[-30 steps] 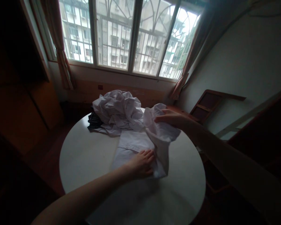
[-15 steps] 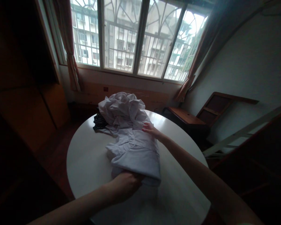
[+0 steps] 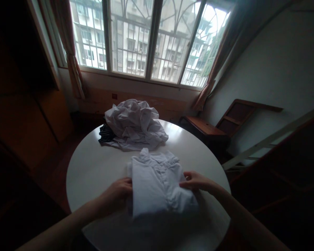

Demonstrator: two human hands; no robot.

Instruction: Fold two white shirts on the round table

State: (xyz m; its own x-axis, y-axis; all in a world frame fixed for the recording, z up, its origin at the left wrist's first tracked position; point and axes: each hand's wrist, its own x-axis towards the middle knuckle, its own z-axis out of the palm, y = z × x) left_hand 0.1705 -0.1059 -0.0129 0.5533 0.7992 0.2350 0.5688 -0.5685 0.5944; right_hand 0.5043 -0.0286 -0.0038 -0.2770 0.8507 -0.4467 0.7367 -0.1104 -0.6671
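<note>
A folded white shirt lies collar-up on the round white table, near its front. My left hand grips the shirt's left edge with curled fingers. At the right edge my right hand pinches the cloth the same way. Behind the shirt sits a crumpled heap of pale clothes, apart from both hands.
A dark garment pokes out from under the heap at its left. A low wooden stand and a leaning wooden frame are to the right of the table. A barred window with curtains fills the far wall.
The shirt has gone from half-folded to a compact fold and sits nearer to me. My right hand came back from the far end to the right edge; my left hand moved to the left edge.
</note>
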